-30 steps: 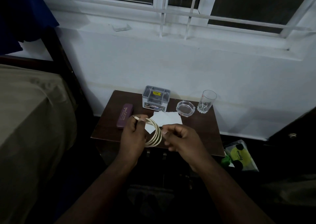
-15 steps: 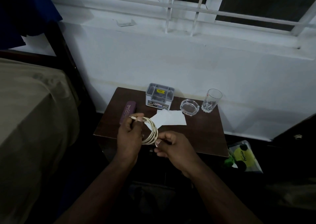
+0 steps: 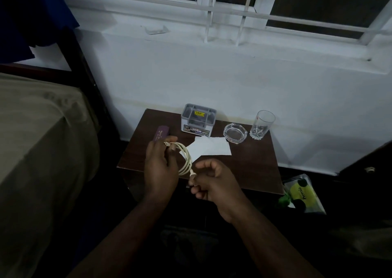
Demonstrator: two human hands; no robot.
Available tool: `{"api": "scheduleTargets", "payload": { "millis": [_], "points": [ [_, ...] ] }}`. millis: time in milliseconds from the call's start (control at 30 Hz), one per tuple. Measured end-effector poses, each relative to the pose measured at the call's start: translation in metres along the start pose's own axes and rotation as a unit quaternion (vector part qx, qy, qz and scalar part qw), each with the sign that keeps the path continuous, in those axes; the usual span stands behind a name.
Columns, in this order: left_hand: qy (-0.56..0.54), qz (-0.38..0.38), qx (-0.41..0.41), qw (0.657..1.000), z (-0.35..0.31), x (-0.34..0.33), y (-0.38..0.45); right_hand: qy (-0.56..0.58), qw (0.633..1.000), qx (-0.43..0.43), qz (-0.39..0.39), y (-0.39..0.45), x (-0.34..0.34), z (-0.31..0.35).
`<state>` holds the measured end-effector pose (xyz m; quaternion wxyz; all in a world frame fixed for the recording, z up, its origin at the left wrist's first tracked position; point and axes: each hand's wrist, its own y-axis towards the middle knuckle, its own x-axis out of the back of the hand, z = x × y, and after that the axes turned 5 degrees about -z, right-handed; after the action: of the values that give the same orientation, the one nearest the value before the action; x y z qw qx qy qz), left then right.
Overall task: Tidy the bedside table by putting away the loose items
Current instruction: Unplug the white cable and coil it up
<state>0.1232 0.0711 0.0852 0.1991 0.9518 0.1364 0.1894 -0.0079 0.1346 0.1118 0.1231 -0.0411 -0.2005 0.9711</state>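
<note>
Head view: coiled cream-white cable [image 3: 185, 158] is hanging above the front edge of the dark brown wooden bedside table [image 3: 250, 167]; left hand [image 3: 160, 167] is gripping the loops, right hand [image 3: 214, 182] is pinching the plug end. Behind it are lying white paper [image 3: 212, 148], a grey compartmented organizer box [image 3: 198, 120], a clear glass ashtray [image 3: 235, 132], a clear drinking glass [image 3: 262, 125]

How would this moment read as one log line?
both hands hold coiled cable | paper, ashtray, glass on table
</note>
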Motion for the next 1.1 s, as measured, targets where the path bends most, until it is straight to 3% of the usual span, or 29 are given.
{"api": "scheduleTargets", "payload": {
  "millis": [167, 333, 400, 600, 767, 867, 967, 1100],
  "points": [
    [0.029, 0.000, -0.042, 0.999, -0.002, 0.001, -0.005, 0.144, 0.984, -0.081, 0.069, -0.008, -0.001, 0.006],
    [-0.006, 0.011, -0.008, 1.000, 0.001, 0.004, -0.006, 0.178, 0.972, -0.113, 0.104, -0.006, -0.003, 0.007],
    [-0.032, 0.020, 0.010, 0.999, 0.000, 0.005, -0.006, 0.153, 0.979, -0.093, 0.095, -0.003, -0.003, 0.005],
    [-0.169, 0.040, 0.135, 0.975, -0.009, -0.001, -0.002, 0.060, 0.997, 0.029, -0.040, 0.014, -0.020, -0.009],
    [-0.250, 0.055, 0.255, 0.933, -0.007, -0.003, -0.006, 0.065, 0.994, 0.075, -0.034, 0.024, -0.031, -0.021],
    [-0.263, 0.062, 0.267, 0.925, -0.003, -0.007, -0.008, -0.005, 0.988, 0.109, -0.113, 0.036, -0.031, -0.025],
    [-0.246, 0.074, 0.235, 0.937, -0.001, -0.010, -0.009, -0.161, 0.956, 0.166, -0.183, 0.047, -0.025, -0.023],
    [-0.187, 0.097, 0.204, 0.956, 0.007, -0.012, -0.009, -0.262, 0.925, 0.180, -0.209, 0.062, -0.017, -0.017]
  ]
}}
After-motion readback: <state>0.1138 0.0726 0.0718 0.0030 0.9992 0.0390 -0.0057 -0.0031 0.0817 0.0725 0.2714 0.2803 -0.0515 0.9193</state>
